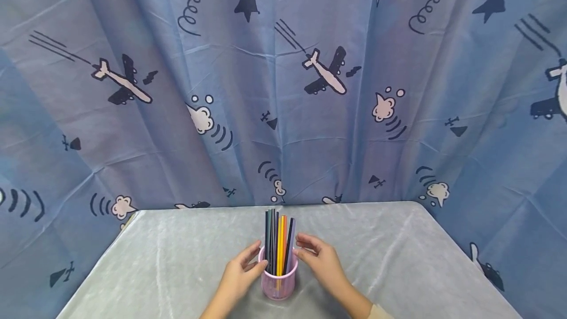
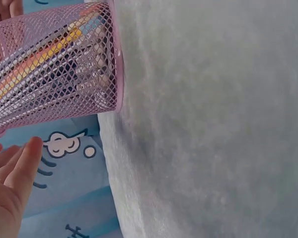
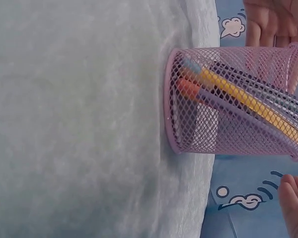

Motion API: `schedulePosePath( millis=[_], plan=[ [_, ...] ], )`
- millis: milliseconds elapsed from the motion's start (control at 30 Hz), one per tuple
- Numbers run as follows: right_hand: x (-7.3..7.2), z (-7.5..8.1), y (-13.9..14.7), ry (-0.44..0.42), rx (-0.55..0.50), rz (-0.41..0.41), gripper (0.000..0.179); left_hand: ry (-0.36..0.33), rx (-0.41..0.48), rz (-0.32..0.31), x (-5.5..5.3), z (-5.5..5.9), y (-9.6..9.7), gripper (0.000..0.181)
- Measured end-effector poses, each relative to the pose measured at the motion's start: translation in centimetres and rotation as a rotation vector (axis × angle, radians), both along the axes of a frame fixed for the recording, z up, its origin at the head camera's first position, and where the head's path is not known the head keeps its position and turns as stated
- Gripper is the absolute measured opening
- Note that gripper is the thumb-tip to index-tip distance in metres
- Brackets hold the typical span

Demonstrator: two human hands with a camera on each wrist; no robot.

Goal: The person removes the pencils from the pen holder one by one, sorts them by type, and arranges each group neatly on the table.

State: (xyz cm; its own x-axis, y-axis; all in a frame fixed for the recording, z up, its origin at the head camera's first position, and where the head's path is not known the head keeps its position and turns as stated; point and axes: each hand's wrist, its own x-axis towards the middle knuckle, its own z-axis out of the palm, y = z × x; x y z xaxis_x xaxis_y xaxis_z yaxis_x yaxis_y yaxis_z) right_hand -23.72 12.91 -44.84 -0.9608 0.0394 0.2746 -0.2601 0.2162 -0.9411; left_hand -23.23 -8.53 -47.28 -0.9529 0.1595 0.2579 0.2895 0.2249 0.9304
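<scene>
A pink mesh pencil cup (image 1: 278,288) stands upright on the table, full of long pencils (image 1: 280,245) in black, yellow, orange and purple. To its left, my left hand (image 1: 236,275) has its thumb right at the rim, fingers loosely spread. My right hand (image 1: 322,262) is on the other side, fingertips close to the rim and the purple pencil. Seen from the left wrist, a gap shows between the mesh wall (image 2: 97,96) and my left fingers (image 2: 25,166). The right wrist view likewise shows my right fingers (image 3: 290,198) apart from the cup. Neither hand grips anything.
A pale grey plush cloth (image 1: 186,255) covers the table, whose far edge runs just behind the cup. Beyond that hangs a blue curtain (image 1: 248,87) printed with planes, stars and clouds, which also flanks both sides of the table.
</scene>
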Motion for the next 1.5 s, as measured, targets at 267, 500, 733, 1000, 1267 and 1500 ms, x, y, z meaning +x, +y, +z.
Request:
schedulePosePath(
  millis=[267,500,733,1000,1267,1500],
  plan=[
    [-0.7,0.2,-0.2,-0.067,-0.018,-0.031,0.034,0.007,0.028,0.017,0.2,-0.3,0.3,0.052],
    [-0.9,0.2,-0.2,-0.084,-0.021,-0.044,0.033,-0.008,0.072,0.030,0.4,-0.5,0.2,0.046],
    [-1.0,0.2,-0.2,-0.093,-0.022,-0.065,0.034,-0.030,0.075,0.037,0.3,-0.6,0.5,0.044],
    [-1.2,0.1,-0.5,-0.092,-0.069,-0.073,0.033,-0.093,0.113,0.055,0.4,-0.8,0.7,0.043],
    [-1.5,0.1,-1.0,-0.093,-0.071,-0.072,0.034,-0.084,0.146,0.051,0.7,-1.1,0.5,0.043],
    [-2.0,0.1,-1.1,-0.084,-0.066,-0.077,0.035,-0.098,0.177,0.024,0.6,-1.1,0.6,0.045]
  ],
)
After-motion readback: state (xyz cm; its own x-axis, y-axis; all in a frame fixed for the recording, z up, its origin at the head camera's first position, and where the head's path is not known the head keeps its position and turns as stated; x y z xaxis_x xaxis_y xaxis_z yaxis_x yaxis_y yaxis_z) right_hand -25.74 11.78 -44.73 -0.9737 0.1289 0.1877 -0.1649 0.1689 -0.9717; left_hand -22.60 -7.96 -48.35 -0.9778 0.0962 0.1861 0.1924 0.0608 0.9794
